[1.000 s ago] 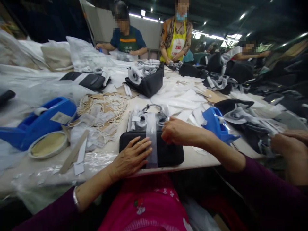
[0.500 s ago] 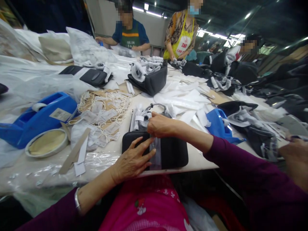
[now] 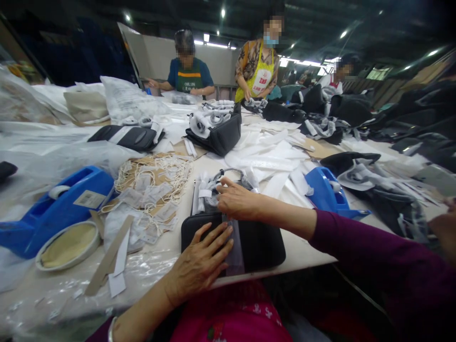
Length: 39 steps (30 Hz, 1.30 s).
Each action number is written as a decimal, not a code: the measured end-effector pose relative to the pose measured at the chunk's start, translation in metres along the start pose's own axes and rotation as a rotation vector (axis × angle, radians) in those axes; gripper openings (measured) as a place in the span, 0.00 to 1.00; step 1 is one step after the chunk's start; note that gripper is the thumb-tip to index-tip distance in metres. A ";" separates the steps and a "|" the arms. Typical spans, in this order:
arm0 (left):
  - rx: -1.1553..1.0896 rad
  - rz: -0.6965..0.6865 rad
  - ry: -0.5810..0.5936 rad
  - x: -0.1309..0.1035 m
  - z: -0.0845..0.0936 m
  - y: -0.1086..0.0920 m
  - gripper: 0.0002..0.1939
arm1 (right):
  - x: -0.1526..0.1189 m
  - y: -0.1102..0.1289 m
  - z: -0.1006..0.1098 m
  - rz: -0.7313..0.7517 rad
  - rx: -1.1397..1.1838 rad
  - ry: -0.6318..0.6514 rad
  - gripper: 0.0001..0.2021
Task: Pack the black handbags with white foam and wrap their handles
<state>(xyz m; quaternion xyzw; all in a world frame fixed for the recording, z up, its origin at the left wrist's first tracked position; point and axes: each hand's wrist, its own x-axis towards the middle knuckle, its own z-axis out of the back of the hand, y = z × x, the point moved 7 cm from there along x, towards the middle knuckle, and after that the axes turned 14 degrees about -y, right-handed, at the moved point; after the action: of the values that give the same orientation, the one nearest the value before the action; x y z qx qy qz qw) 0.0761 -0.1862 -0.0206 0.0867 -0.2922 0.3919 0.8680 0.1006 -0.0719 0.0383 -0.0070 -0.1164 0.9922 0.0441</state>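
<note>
A black bag [image 3: 261, 242] lies flat at the table's front edge, with a translucent strip [image 3: 234, 249] running across its front panel. My left hand [image 3: 204, 254] rests on the panel with its fingers stretched out, the fingertips on the strip. At the far end of the strip, my right hand [image 3: 237, 202] is closed with bent fingers; its fingertips and whatever they hold are hidden. Behind the panel, wrapped straps and metal parts [image 3: 204, 192] stick up, along with a dark handle loop [image 3: 230, 172].
Blue tape dispensers stand at left [image 3: 60, 206] and right [image 3: 326, 190]. Stringed tags [image 3: 153, 185] and a round dish [image 3: 67, 244] lie left. Behind are another black bag [image 3: 223, 133] and white sheets [image 3: 263, 156]. Co-workers [image 3: 190, 76] work across the table; another person's hand [image 3: 443, 228] shows far right.
The camera has tilted up, so the scene sits lower. My left fingers have drawn closer together on the strip. My right hand stays at its far end, its index finger lifted slightly.
</note>
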 end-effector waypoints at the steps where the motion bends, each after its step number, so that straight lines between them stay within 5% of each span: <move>1: 0.009 -0.003 0.003 0.000 0.001 0.000 0.21 | -0.001 -0.002 -0.002 0.007 0.017 0.001 0.08; 7: 0.037 -0.018 0.027 0.001 0.002 -0.002 0.21 | -0.007 -0.033 -0.005 -0.175 0.022 -0.018 0.18; 13: 0.051 -0.035 0.005 0.001 0.003 -0.001 0.22 | -0.016 -0.079 -0.009 -0.491 0.166 -0.052 0.13; 18: 0.047 -0.022 0.038 0.000 0.001 0.000 0.24 | -0.014 -0.065 -0.014 -0.443 0.270 -0.014 0.23; 23: 0.045 -0.008 0.054 -0.001 0.000 0.001 0.25 | -0.001 -0.068 -0.034 -0.437 0.226 0.062 0.18; 26: 0.034 -0.016 0.056 0.000 0.001 0.001 0.26 | -0.001 -0.090 -0.026 -0.556 0.147 -0.101 0.07; 30: -0.012 0.012 0.035 0.001 0.007 0.003 0.28 | -0.046 -0.111 0.012 -0.853 0.275 -0.658 0.09; 33: -0.035 0.190 -0.132 -0.001 0.018 0.017 0.30 | -0.107 -0.099 0.012 -1.144 0.501 -0.937 0.15; 36: 0.036 0.533 -0.317 -0.016 0.026 0.050 0.30 | -0.156 -0.066 -0.028 -1.442 0.793 -0.870 0.34; 39: -0.030 0.803 -0.361 -0.034 0.019 0.086 0.28 | -0.179 -0.033 -0.069 -1.582 0.991 -0.722 0.42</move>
<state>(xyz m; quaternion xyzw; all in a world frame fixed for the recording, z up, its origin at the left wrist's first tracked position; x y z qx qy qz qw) -0.0129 -0.1570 -0.0316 0.0209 -0.4554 0.6724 0.5831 0.2829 -0.0400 -0.0204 0.3932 0.3326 0.5570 0.6515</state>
